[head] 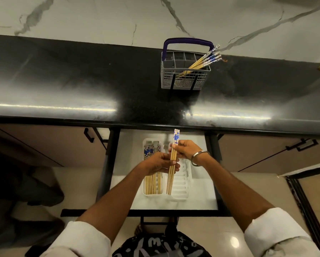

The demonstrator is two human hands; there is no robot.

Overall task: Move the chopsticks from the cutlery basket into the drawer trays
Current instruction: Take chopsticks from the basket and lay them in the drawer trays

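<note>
Head view: holding small chopstick bundle (172, 162) in both hands, left hand (158, 164) and right hand (185, 149) pinching it, over right tray (183, 182), lower centre. Left tray (152, 194) filling already. Cutlery basket (185, 71), upper centre, still keeping several chopsticks (203, 62) (about midway, judging).

Head view looks steeply down, close over the open drawer (122, 164) and countertop (81, 80).

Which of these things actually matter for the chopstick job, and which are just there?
Part of the job:
- held chopsticks, gripped by left hand and right hand
- cutlery basket, with chopsticks still in it
- left tray, already holding chopsticks
- right tray
- open drawer

Just there:
- black countertop
- cabinet handles
- metal bracelet
</note>
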